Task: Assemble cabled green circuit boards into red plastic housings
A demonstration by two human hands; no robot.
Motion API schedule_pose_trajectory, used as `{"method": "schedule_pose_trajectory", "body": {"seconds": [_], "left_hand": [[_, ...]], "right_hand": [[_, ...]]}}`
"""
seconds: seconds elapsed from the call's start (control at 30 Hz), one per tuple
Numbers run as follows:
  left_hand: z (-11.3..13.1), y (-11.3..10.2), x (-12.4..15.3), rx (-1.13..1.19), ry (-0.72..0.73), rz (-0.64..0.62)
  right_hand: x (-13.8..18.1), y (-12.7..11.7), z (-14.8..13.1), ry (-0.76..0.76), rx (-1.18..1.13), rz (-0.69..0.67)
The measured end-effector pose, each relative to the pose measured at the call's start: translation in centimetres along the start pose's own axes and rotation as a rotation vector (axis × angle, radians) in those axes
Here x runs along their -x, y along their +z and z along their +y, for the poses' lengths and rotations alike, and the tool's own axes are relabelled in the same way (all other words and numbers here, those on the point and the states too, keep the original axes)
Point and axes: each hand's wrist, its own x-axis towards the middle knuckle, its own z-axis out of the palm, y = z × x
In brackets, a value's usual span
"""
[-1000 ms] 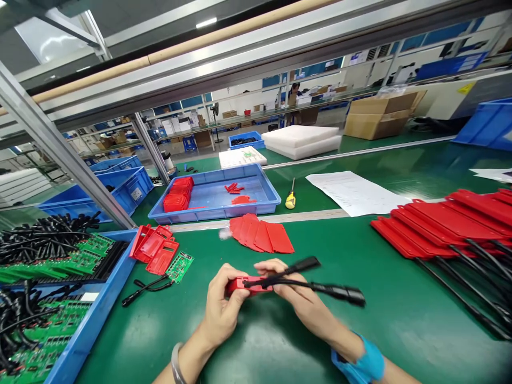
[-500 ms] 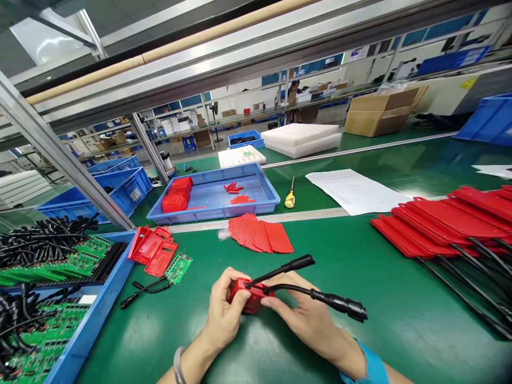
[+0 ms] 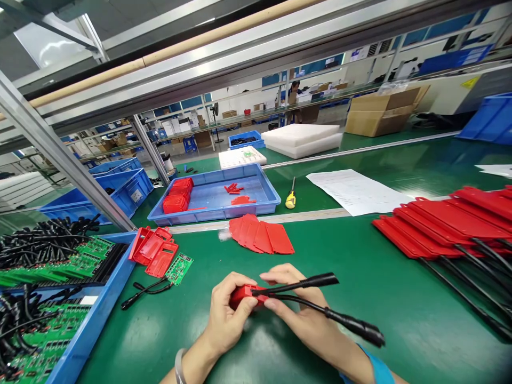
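A red plastic case [image 3: 240, 296] is held low over the bench, its narrow end turned toward me. Two black cables with connectors [image 3: 358, 325] come out of that end and stick out to the right, across my right hand. My left hand [image 3: 224, 312] is closed around the case's left side, thumb on the near edge. At the right end, my right hand [image 3: 302, 312] pinches the case beside the cable exits; its far fingers are partly behind the cables. Ahead lies a fan of flat red panels [image 3: 262, 237]. The inside of the case is hidden.
On the left, a blue bin [image 3: 108, 290] holds green circuit boards with black cables. Beside it lie open red case halves [image 3: 160, 258] and one wired board [image 3: 180, 268]. Farther back are a blue tray [image 3: 216, 181], a yellow screwdriver [image 3: 291, 198] and paper [image 3: 356, 192]. Cabled red cases [image 3: 440, 224] are stacked right.
The case has turned in my hands, and its cables now reach farther right and lower. My right fingers have lifted and spread at the far side of the case.
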Motion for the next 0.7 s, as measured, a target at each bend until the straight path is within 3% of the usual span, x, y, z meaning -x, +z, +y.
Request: {"method": "schedule_pose_trajectory", "body": {"seconds": [0.1,0.2,0.33,0.47,0.7], "left_hand": [[0.2,0.3,0.1,-0.033,0.03,-0.042],[0.3,0.6,0.2,-0.048,0.038,-0.054],[0.5,1.0,0.3,-0.066,0.017,-0.062],[0.5,1.1,0.5,-0.061,0.018,-0.1],[0.0,1.0,0.8,-0.025,0.038,-0.041]], "right_hand": [[-0.1,0.0,-0.3,0.064,-0.08,-0.071],[-0.2,0.3,-0.7,0.055,-0.109,-0.045],[-0.2,0.4,-1.0,-0.053,-0.05,0.051],[-0.3,0.1,-0.9,-0.141,-0.009,0.022],[-0.6,-0.1,-0.6,0.158,-0.229,-0.045]]}}
